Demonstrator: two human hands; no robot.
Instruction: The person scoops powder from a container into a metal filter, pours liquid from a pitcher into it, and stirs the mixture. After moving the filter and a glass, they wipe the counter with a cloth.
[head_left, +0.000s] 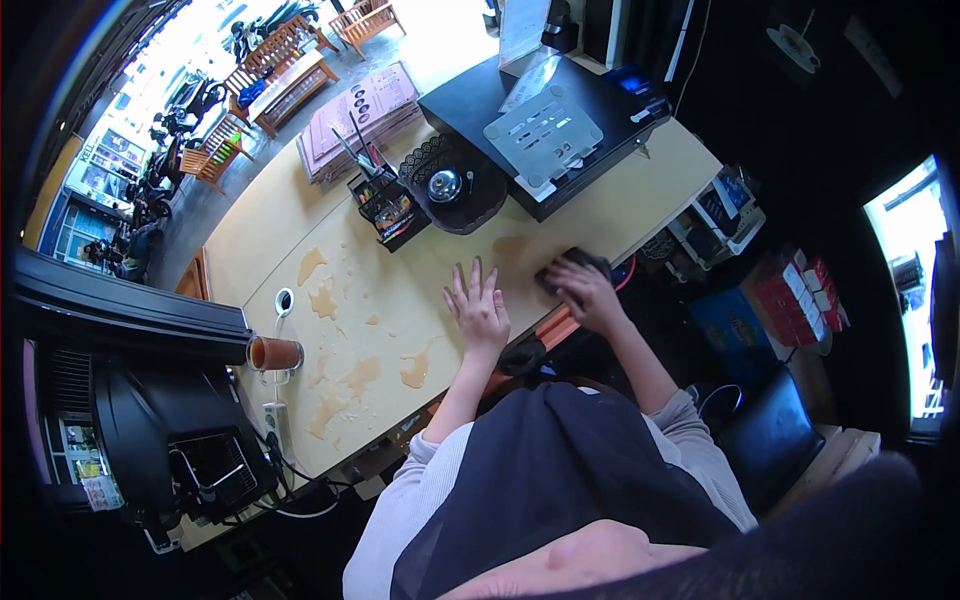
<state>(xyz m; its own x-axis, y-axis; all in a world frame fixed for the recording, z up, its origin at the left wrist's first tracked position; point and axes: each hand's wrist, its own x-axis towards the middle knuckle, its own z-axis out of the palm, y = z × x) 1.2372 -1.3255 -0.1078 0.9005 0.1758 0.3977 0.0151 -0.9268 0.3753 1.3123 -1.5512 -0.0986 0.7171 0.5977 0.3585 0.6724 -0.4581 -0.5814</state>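
Note:
My left hand (478, 312) is flat with fingers spread, at the pale counter (400, 290) and holding nothing. To its right, my right hand (592, 294) is closed over a dark cloth (602, 262) near the counter's front edge. A small brown wet patch (510, 247) lies just left of the cloth. More brown liquid (415, 370) is spread in puddles and drops across the left part of the counter. Beyond these puddles, a glass (275, 353) with a reddish-brown drink stands upright at the left end.
Behind my hands are a black pen organizer (385, 205), a silver bell (444, 185) on a dark tray, and a black cash drawer (550, 190) bearing a grey stand (545, 135). Stacked menus (360, 120) lie at the back edge. A black machine (170, 430) stands left.

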